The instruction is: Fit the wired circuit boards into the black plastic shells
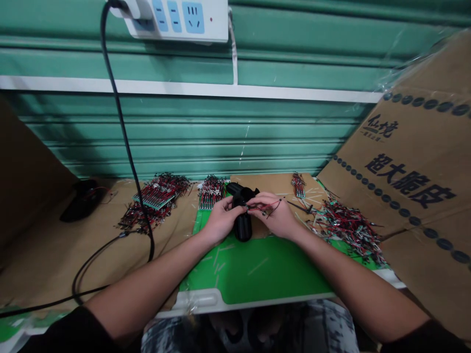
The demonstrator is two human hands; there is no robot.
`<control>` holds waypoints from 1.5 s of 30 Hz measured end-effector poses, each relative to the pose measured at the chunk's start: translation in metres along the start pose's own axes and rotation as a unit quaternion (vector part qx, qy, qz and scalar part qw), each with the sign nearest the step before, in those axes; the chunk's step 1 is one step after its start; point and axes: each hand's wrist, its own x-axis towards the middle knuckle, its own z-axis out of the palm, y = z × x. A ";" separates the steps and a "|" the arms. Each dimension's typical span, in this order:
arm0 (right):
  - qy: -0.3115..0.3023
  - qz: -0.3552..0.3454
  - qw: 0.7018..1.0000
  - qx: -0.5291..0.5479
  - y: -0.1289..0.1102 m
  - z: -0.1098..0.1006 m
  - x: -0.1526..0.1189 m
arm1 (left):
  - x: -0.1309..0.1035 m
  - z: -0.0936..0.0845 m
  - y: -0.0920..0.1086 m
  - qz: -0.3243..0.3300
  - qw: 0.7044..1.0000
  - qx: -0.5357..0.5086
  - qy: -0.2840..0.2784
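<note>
Steadying a black plastic housing (243,223) upright on the green mat (257,274), the left hand (220,219) wrapped it while the right hand (274,212) pinched red-black wires (262,208) at its top; beyond lay wired circuit boards (156,196).

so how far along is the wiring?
Looks done: wired boards stacked at back left and centre. In hand: left hand grips a black housing; right hand pinches red and black wires at it. Left: a loose wire pile on the right.
</note>
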 end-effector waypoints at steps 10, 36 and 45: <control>0.028 0.180 0.964 0.193 0.008 0.012 -0.006 | 0.001 0.000 -0.002 0.047 0.998 0.013 0.029; -0.064 0.153 0.965 0.205 -0.002 -0.017 0.001 | 0.003 -0.002 -0.005 -0.012 0.994 -0.034 0.102; -0.073 0.097 0.964 0.238 -0.011 -0.040 0.000 | 0.000 0.003 0.001 -0.050 0.992 -0.084 0.080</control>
